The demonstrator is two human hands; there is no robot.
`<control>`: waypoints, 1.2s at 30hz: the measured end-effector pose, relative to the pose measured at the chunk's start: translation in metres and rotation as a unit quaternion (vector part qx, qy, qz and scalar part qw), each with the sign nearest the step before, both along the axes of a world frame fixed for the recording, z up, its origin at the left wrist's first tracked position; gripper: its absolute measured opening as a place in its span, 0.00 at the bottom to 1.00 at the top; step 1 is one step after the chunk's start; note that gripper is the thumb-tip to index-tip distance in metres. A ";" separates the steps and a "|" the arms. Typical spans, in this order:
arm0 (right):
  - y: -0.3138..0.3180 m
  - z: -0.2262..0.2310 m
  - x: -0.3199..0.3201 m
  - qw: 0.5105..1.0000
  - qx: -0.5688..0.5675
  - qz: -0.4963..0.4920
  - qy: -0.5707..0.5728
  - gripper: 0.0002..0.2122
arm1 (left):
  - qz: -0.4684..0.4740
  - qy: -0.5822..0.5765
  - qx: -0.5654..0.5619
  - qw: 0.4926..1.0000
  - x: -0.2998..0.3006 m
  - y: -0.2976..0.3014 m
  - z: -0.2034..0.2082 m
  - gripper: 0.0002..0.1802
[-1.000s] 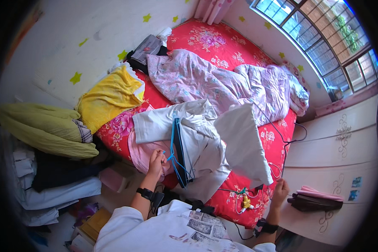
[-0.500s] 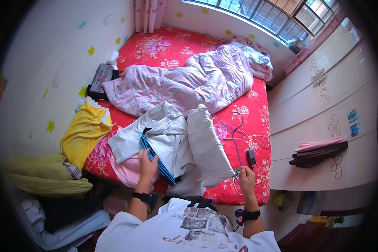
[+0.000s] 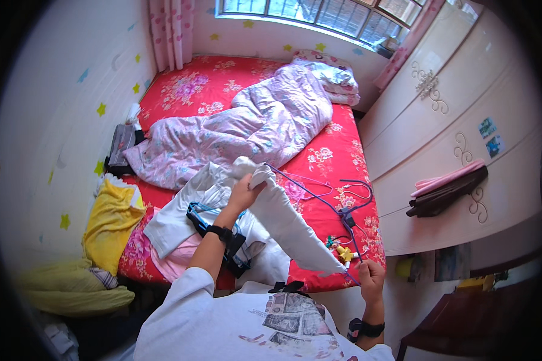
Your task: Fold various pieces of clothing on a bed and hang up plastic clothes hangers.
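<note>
A light grey folded garment (image 3: 292,225), draped over a dark purple hanger (image 3: 310,191), stretches at a slant between my hands. My left hand (image 3: 246,194) is closed on the garment's upper left end. At the lower right, my right hand (image 3: 372,275) grips the near end of the hanger. The hook of the hanger points toward the wardrobe side. Under my left forearm lie several blue hangers (image 3: 199,212), partly hidden by the arm. Another pale grey garment (image 3: 173,219) spreads on the bed beside them, with a pink cloth (image 3: 177,259) partly beneath it.
The bed (image 3: 183,87) has a red floral sheet and carries a rumpled pink quilt (image 3: 223,135). A yellow garment (image 3: 111,210) lies at its left edge. A black adapter (image 3: 347,220), a yellow star-shaped object (image 3: 345,254) and cords lie right. The white wardrobe (image 3: 427,156) stands alongside.
My left hand has left the blue hangers and moved up and right onto the grey garment. My right hand has shifted slightly right and down, and the garment now hangs more slantwise. The view has shifted.
</note>
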State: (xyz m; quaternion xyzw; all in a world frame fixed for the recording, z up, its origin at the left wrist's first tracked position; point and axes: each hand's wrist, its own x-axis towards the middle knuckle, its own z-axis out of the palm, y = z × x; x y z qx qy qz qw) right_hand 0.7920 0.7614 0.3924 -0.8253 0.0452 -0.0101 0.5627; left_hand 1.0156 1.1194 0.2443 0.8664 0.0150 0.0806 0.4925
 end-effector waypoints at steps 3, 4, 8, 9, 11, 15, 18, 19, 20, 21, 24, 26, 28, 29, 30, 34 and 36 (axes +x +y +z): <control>0.001 -0.016 -0.006 0.997 0.030 -0.069 0.008 0.10 | -0.108 -0.062 -0.023 0.992 -0.026 -0.060 0.020 0.24; 0.004 -0.027 -0.005 0.997 0.005 -0.072 -0.030 0.10 | -0.157 -0.038 -0.021 0.987 -0.040 -0.089 0.034 0.25; 0.032 -0.066 0.008 0.989 0.108 -0.102 -0.016 0.10 | -0.414 -0.126 0.048 0.900 -0.107 -0.165 0.096 0.15; 0.035 -0.071 0.009 0.968 0.214 -0.131 0.019 0.10 | -0.485 -0.114 0.089 0.863 -0.116 -0.170 0.117 0.15; 0.032 -0.064 0.024 0.952 0.253 -0.167 0.050 0.11 | -0.513 -0.082 0.011 0.854 -0.112 -0.172 0.124 0.18; -0.018 -0.100 0.042 0.918 0.331 -0.192 0.107 0.11 | -0.504 -0.030 -0.111 0.856 -0.099 -0.121 0.167 0.14; -0.049 -0.130 0.050 0.903 0.336 -0.207 0.170 0.10 | -0.421 0.073 -0.189 0.884 -0.085 -0.058 0.198 0.09; -0.056 -0.137 0.052 0.899 0.348 -0.182 0.191 0.10 | -0.386 0.040 -0.232 0.892 -0.086 -0.041 0.202 0.10; -0.062 -0.143 0.053 0.894 0.361 -0.158 0.212 0.10 | -0.330 0.051 -0.269 0.903 -0.095 -0.027 0.217 0.08; -0.068 -0.147 0.055 0.892 0.369 -0.164 0.205 0.11 | -0.275 0.062 -0.306 0.909 -0.103 -0.014 0.228 0.08; -0.083 -0.165 0.073 0.883 0.354 -0.228 0.210 0.12 | -0.103 -0.056 -0.399 0.909 -0.128 0.033 0.238 0.15; -0.101 -0.191 0.081 0.894 0.329 -0.224 0.208 0.12 | 0.049 -0.141 -0.392 0.908 -0.132 0.066 0.243 0.19; -0.106 -0.205 0.087 0.923 0.256 -0.223 0.183 0.14 | 0.125 -0.169 -0.386 0.898 -0.132 0.111 0.251 0.20; -0.109 -0.208 0.090 0.930 0.244 -0.205 0.183 0.14 | 0.106 -0.162 -0.392 0.899 -0.135 0.129 0.263 0.20; -0.115 -0.215 0.093 0.939 0.222 -0.196 0.173 0.14 | 0.141 -0.175 -0.395 0.891 -0.141 0.148 0.265 0.20; -0.165 -0.281 0.093 0.932 0.155 -0.300 0.132 0.14 | 0.182 -0.210 -0.469 0.838 -0.157 0.218 0.287 0.19; -0.190 -0.319 0.093 0.941 0.108 -0.304 0.100 0.15 | 0.244 -0.225 -0.425 0.842 -0.159 0.257 0.282 0.17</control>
